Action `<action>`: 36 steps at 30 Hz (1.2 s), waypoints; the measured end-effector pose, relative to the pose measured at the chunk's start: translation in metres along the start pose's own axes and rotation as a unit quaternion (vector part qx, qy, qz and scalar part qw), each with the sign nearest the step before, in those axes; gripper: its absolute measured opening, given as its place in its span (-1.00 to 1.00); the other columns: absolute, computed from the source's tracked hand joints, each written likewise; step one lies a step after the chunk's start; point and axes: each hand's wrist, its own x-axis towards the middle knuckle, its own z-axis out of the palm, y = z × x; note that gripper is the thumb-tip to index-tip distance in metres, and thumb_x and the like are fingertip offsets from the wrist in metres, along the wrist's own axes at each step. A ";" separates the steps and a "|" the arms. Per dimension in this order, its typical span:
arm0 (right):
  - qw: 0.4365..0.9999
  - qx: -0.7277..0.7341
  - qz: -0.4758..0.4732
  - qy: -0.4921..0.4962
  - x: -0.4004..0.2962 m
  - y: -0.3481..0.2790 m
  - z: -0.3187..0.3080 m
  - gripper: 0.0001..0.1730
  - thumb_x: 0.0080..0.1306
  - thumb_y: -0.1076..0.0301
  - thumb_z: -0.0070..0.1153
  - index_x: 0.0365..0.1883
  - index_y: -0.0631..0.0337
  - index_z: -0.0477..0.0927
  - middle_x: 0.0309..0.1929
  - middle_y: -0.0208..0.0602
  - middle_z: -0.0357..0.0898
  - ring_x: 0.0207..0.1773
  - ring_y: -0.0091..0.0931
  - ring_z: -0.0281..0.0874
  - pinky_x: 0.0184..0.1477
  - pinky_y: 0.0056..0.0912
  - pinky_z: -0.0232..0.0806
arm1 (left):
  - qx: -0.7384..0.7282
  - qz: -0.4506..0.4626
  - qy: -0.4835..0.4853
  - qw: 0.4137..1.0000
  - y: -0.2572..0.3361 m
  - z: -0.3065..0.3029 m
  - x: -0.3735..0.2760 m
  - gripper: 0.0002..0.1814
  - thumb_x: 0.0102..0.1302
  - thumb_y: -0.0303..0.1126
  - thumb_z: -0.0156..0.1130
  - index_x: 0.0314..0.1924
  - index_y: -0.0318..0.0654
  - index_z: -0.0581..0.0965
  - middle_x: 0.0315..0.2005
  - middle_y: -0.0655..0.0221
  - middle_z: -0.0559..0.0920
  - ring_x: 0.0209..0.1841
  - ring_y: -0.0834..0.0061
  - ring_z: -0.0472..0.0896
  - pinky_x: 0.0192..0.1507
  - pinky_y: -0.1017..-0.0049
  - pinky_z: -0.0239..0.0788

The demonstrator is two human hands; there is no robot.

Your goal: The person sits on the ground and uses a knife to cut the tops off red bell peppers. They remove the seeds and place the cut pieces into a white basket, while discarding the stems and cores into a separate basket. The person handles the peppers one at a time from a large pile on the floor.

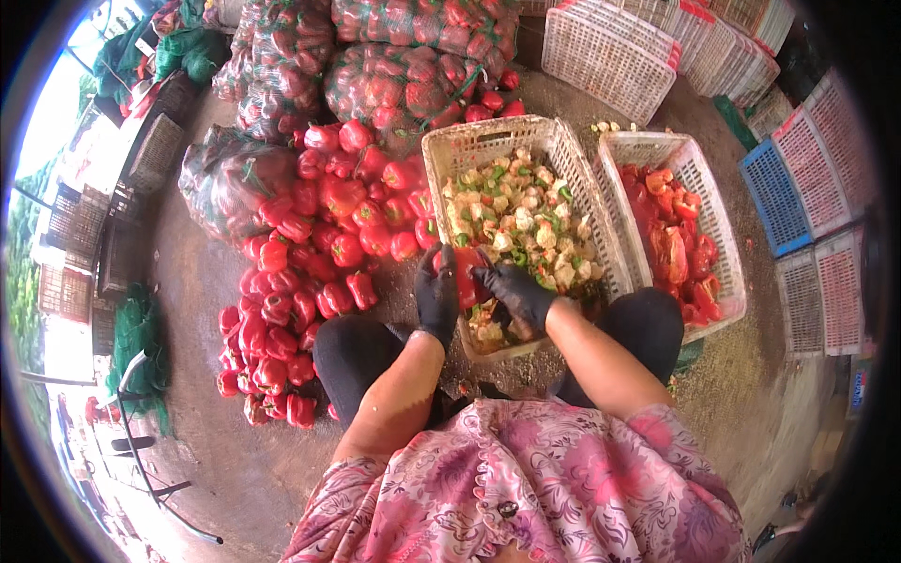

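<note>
My left hand [438,295], in a black glove, grips a red bell pepper [470,276] from its left side. My right hand [519,290], gloved the same way, has its fingers on the pepper's right edge. Whether a small tool is inside that hand is hidden. Both hands are over the near end of a cream plastic crate [435,165] of cut-out pepper cores [524,218] with green stems. Beside it on the right, a second plastic crate [734,271] holds opened red pepper pieces [672,243]. Whole red peppers [345,193] are heaped on the floor to the left.
Mesh sacks of red peppers [405,84] stand behind the heap. Stacked white crates [609,60] are at the back right, with a blue crate [774,197] among others along the right side. Green netting [137,345] and a bent metal frame [134,429] are at left.
</note>
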 end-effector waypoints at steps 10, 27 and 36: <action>0.981 0.097 0.111 -0.124 0.021 -0.082 -0.017 -0.59 0.35 0.11 -0.07 -0.50 0.29 0.52 -0.66 -0.23 0.52 -0.70 -0.41 0.48 -0.62 -0.34 0.34 | -0.061 0.092 -0.009 0.994 -0.040 0.002 0.010 -0.53 0.35 -0.07 0.16 0.02 -0.31 0.40 -0.18 0.40 0.51 -0.16 0.61 0.44 -0.05 0.55 0.31; 0.977 -0.207 -0.034 0.045 -0.080 -0.030 0.030 -0.70 0.32 0.18 -0.03 -0.29 0.29 0.48 -0.46 0.12 0.51 -0.33 -0.01 0.51 -0.32 0.01 0.28 | -0.027 0.001 0.062 0.998 -0.031 -0.008 0.018 -0.58 0.38 -0.07 0.11 -0.03 -0.29 0.39 -0.25 0.43 0.50 -0.20 0.62 0.41 -0.10 0.54 0.31; 0.989 -0.095 -0.008 0.113 0.000 -0.053 0.037 -0.11 0.17 -0.13 0.22 0.29 0.26 0.19 0.04 -0.01 0.52 0.08 -0.22 0.51 0.10 -0.29 0.30 | -0.107 0.028 0.027 0.994 -0.052 -0.019 0.023 -0.60 0.40 -0.12 0.07 0.03 -0.29 0.36 -0.18 0.35 0.50 -0.24 0.63 0.45 -0.16 0.53 0.36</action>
